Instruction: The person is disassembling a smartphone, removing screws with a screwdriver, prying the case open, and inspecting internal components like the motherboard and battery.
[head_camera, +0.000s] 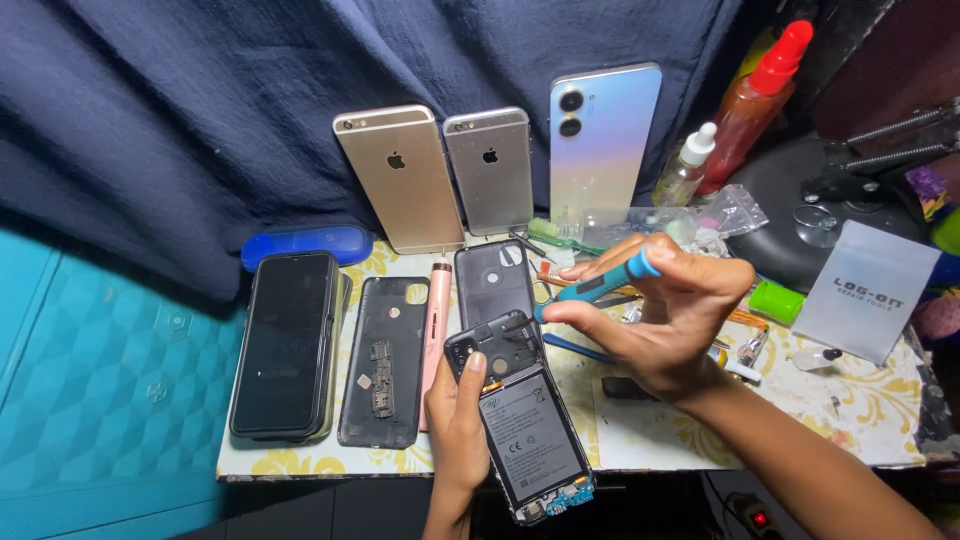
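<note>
My left hand (457, 425) holds an opened phone (520, 420) with its back removed, battery and circuit board showing, tilted over the table's front edge. My thumb rests near its camera end. My right hand (665, 315) grips a blue screwdriver (600, 284) between thumb and fingers, its tip pointing down-left at the phone's top right corner.
On the small table (860, 410) lie a black phone (285, 345), a dark back cover (385, 360), a pink tool (436, 320) and another dark phone back (494, 282). Three phones lean on the blue cloth (200, 120) behind. Bottles, a black lamp base and small parts crowd the right.
</note>
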